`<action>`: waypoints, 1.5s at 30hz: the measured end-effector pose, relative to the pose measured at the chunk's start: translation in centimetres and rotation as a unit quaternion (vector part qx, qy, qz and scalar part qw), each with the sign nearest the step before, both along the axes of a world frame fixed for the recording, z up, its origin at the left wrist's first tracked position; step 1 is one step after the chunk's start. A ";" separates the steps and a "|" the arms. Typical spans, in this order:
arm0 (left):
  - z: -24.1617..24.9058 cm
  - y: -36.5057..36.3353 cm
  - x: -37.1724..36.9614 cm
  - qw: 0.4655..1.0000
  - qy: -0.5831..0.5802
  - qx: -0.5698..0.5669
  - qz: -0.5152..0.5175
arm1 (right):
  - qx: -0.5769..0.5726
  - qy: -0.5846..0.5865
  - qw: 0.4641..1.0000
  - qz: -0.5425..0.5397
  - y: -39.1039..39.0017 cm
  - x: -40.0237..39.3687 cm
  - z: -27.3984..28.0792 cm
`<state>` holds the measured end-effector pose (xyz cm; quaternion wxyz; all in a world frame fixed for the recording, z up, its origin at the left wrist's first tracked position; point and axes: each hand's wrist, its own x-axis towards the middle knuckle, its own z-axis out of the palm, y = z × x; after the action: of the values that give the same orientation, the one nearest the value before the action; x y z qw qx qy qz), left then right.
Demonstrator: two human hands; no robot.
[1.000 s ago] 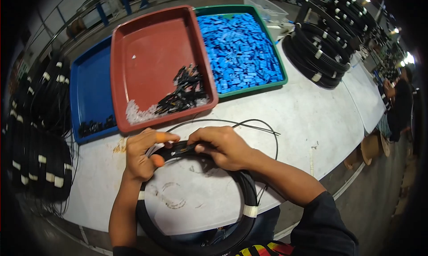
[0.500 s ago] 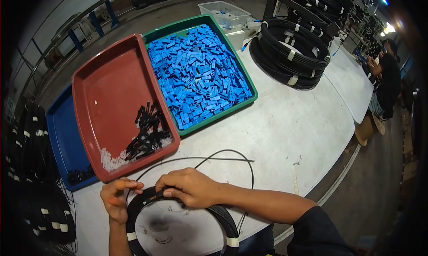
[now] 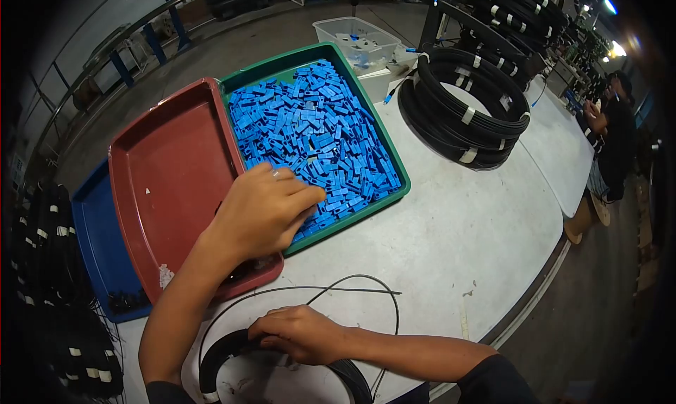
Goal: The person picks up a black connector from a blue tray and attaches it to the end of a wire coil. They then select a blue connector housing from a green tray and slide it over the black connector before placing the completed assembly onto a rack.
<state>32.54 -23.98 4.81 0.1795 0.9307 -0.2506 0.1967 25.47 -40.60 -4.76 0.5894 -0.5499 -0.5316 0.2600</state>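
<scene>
My left hand (image 3: 264, 210) is over the near left part of the green tray (image 3: 352, 224), its fingers bent down above the blue connectors (image 3: 338, 143); the fingertips are partly hidden, so what they hold, if anything, does not show. Below, my right hand (image 3: 303, 333) is wrapped round the top of a coil of black cable (image 3: 213, 365), which lies at the near edge of the white table. A loose cable end (image 3: 366, 290) curves out beyond the coil.
Left of the green tray are a red tray (image 3: 176, 165) and a blue tray (image 3: 105, 256). Taped black coils (image 3: 465, 115) stand at the back right, beside a clear plastic box (image 3: 359, 41). Another person (image 3: 616, 129) is at the far right.
My left hand has moved from beside the coil up over the red and green trays. My right hand stays on the coil. The whole view has shifted slightly.
</scene>
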 end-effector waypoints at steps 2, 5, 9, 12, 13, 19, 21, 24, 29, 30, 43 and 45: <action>-1.2 -0.2 2.4 0.982 -0.056 0.180 -0.002 | 0.005 0.007 1.000 0.003 0.0 0.0 0.1; -2.8 -0.3 4.4 0.985 -0.038 0.169 0.014 | 0.001 0.007 1.000 0.012 -0.1 0.1 -0.1; -3.4 -0.7 5.1 0.981 -0.038 0.185 0.037 | 0.001 0.003 1.000 0.014 -0.1 0.1 -0.3; -3.3 -0.9 5.2 0.984 -0.023 0.174 0.036 | 0.001 -0.004 1.000 0.008 -0.1 0.0 -0.2; -3.1 -0.8 5.3 0.984 -0.024 0.175 0.039 | 0.002 -0.006 1.000 0.011 0.0 0.0 -0.2; -1.5 -0.2 4.5 0.999 -0.015 0.025 0.028 | -0.011 -0.005 1.000 0.011 -0.1 0.1 0.1; -1.2 0.5 3.5 0.999 -0.012 -0.034 0.031 | -0.011 -0.004 1.000 0.005 -0.2 0.1 0.2; 0.1 1.1 -0.1 0.992 -0.014 -0.121 0.034 | -0.004 -0.033 0.999 0.008 -0.3 0.1 0.1; 1.4 1.8 -10.2 0.973 0.010 -0.210 0.093 | 0.008 -0.123 0.992 -0.025 -0.6 -0.1 1.1; 1.4 2.1 -12.4 0.972 0.013 -0.209 0.106 | 0.039 -0.154 0.986 -0.047 -0.6 -0.2 0.9; -7.0 3.5 -26.7 0.877 0.066 -0.444 0.171 | -0.007 -0.272 0.959 -0.079 -0.3 -2.7 3.6; -8.4 4.1 -26.6 0.875 0.063 -0.454 0.158 | -0.012 -0.316 0.945 -0.088 0.0 -2.7 4.4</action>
<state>5.98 -19.83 -3.60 0.5645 0.7845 0.0284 0.2551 22.76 -40.62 -0.41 0.4048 -0.6556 -0.6368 0.0267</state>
